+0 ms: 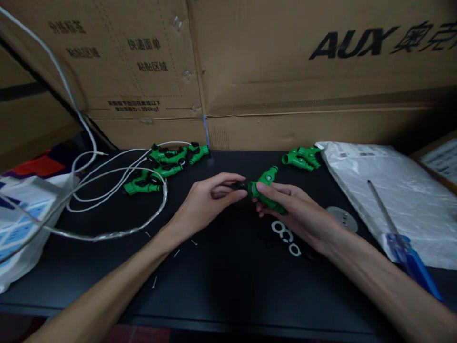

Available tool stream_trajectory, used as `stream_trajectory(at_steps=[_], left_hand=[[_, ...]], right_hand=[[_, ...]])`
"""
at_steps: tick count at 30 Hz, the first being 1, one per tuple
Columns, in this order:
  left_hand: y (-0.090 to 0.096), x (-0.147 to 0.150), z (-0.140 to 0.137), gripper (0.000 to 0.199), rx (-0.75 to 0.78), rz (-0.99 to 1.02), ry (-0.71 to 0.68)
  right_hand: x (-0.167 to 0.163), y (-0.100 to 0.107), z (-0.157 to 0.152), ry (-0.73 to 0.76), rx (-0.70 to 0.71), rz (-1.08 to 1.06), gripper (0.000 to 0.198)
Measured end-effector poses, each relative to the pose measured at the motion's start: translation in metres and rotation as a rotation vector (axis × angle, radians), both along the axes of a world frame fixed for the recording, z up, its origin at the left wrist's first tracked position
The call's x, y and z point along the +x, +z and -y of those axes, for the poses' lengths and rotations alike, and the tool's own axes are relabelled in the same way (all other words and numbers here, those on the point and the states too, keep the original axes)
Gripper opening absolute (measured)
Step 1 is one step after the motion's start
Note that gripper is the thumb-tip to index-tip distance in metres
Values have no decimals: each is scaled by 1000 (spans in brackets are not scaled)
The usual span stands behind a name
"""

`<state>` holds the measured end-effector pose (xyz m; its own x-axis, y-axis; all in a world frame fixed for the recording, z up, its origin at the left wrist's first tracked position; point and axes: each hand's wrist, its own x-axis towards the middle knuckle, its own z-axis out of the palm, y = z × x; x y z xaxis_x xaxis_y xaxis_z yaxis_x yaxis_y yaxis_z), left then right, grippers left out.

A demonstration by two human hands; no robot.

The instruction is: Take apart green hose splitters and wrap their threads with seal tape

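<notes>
My right hand [285, 200] is wrapped round a green plastic Y-shaped hose connector [268, 177], one branch pointing up and away. Just left of the connector's open end, my left hand [217, 190] pinches a small black part [240, 185] between thumb and fingers. Its exact kind is hard to make out. The black part and the connector end are close together; whether they touch I cannot tell. Below my right hand lie several white ring washers [277, 227], and beside that wrist is a round clear disc [342, 219] with small bits on it.
Several green connectors with black parts [167, 159] lie back left near looped white cable [103, 237]; more green connectors [302, 158] lie back right. Small screws [177, 253] are scattered in front. A blue-handled screwdriver [403, 247] rests on a white package [389, 190]. A cardboard box [257, 62] stands behind.
</notes>
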<state>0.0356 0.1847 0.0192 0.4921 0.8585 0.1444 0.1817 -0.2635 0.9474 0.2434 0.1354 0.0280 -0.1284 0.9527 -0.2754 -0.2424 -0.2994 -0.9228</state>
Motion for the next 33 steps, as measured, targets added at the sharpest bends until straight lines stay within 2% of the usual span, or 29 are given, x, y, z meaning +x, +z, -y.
stream_trajectory(at_steps=[5, 9, 10, 12, 14, 17, 20, 23, 26, 30, 33], left_hand=[[4, -2, -8, 32, -221, 116, 35], [6, -1, -7, 42, -345, 117, 58], [8, -1, -6, 43, -355, 118, 64], [10, 0, -3, 41, -379, 128, 62], [13, 0, -1, 34, -415, 147, 31], [15, -1, 1, 23, -447, 192, -54], [15, -2, 2, 26, -430, 194, -116], [16, -1, 4, 40, -416, 164, -164], [17, -1, 5, 48, -404, 149, -201], [19, -1, 8, 48, -348, 125, -244], [22, 1, 12, 35, -222, 144, -132]], right_hand=[[7, 1, -4, 77, 152, 370, 30], [10, -10, -12, 103, 241, 585, 57], [11, -12, -13, 117, 261, 655, 56], [12, -14, -13, 135, 335, 779, 41], [12, -10, -11, 81, 454, 849, 29], [9, 0, -5, -57, 634, 843, 28], [4, 9, 2, -13, 720, 722, 35], [-1, 10, 6, 90, 673, 578, 31], [-3, 8, 8, 84, 585, 485, 29], [-5, 10, 11, 40, 514, 398, 33], [-6, 12, 12, 0, 499, 350, 33]])
